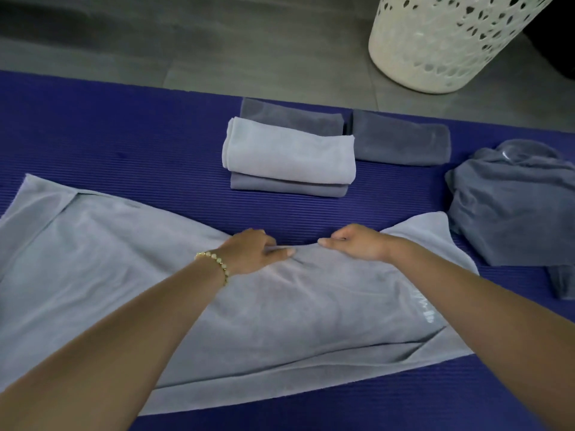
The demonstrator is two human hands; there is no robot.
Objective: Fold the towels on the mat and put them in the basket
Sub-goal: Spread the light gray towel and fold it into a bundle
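Both the left hand (253, 251) and the right hand (354, 244) pinch the far edge of the light grey towel (124, 275) spread on the mat (124, 144), probably to fold it (the basket (435, 51) waits beyond).

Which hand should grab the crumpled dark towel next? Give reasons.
Probably the right hand: the crumpled dark towel lies on its side; the left hand would have to cross over.
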